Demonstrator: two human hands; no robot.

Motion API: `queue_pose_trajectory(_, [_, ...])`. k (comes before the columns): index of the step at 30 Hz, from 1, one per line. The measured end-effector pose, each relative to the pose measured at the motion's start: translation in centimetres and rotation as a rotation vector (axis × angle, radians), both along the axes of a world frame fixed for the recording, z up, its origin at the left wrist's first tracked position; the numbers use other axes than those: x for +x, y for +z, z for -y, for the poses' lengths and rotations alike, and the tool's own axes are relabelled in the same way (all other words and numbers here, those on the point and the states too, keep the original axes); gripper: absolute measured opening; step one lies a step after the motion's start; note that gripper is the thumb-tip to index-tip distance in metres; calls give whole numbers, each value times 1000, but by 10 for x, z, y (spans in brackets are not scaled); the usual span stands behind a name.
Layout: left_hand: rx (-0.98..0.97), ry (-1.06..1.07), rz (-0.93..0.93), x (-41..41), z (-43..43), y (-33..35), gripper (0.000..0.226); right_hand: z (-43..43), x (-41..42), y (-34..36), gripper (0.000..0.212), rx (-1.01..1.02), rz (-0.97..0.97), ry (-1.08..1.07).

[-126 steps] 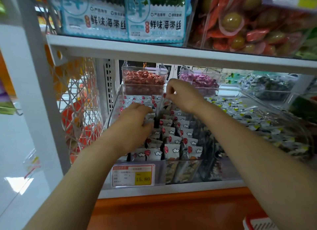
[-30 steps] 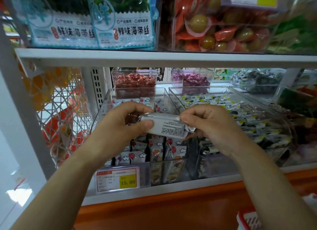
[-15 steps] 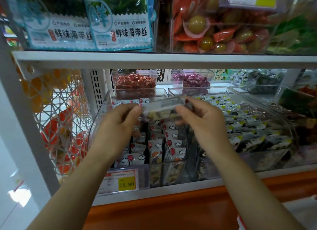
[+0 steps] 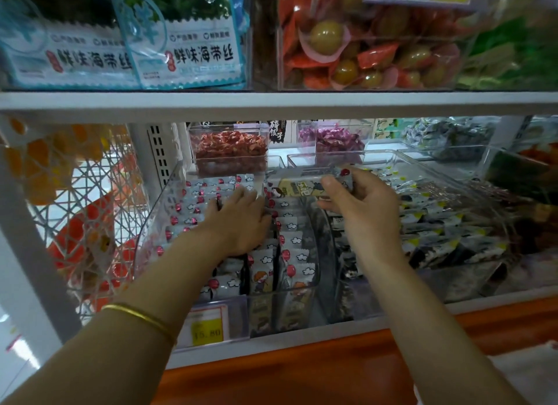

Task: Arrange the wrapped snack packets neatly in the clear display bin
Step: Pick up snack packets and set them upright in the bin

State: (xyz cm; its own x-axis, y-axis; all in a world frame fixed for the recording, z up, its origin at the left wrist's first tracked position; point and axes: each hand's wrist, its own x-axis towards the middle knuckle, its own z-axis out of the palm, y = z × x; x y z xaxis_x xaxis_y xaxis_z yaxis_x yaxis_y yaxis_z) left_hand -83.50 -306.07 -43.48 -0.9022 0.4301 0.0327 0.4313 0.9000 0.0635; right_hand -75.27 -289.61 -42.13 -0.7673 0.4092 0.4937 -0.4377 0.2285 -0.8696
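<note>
I see the left hand [image 4: 238, 220] lying palm down on the stacked packets [image 4: 291, 244] inside the clear bin [image 4: 151, 232], on the left half of it. Its fingers [image 4: 241, 196] are stretched flat toward the far end and grip nothing. A gold bangle [image 4: 142, 317] sits on that forearm.

The right hand [image 4: 362, 214] is raised over the far right part of the bin. Its fingers and thumb pinch a single packet [image 4: 305, 187], held lengthwise and roughly level, just above the rows and apart from them. The stacked packets stand on edge in rows that run from near to far, white with red balloons and small clouds.

A yellow price tag [image 4: 208, 327] hangs on the near front of the bin. Just right of it is a second bin [image 4: 422, 169] of dark packets with yellow corners. Behind, at the far end of the shelf, I make out a small tub of red sweets [image 4: 229, 146] and one of purple sweets [image 4: 332, 138]. The upper shelf [image 4: 271, 102] carries seaweed bags [image 4: 187, 48]. A white wire basket [image 4: 84, 211] hangs at the left.
</note>
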Motion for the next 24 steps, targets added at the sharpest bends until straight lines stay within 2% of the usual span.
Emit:
queue_pose_trajectory(3, [-113, -41, 13, -5, 1, -5, 51, 1, -1, 0, 10, -2, -3, 22])
queue_pose_trajectory(10, [-211, -37, 49, 4, 10, 2, 55, 4, -6, 4, 20, 80, -26, 34])
queue_pose_trajectory(12, [-209, -37, 56, 8, 14, 4, 54, 6, -11, 7, 21, 169, -26, 27])
queue_pose_trajectory(16, [-169, -52, 41, 16, 20, 5, 49, 19, -30, 17, 9, 401, -63, 11])
queue_pose_trajectory(19, [-129, -56, 31, 20, 23, 4, 46, 31, -52, 29, 17, 637, -21, -7])
queue_pose_trajectory(24, [-83, -52, 26, 26, 30, -2, 49, 46, -73, 40, 22, 946, 108, 98])
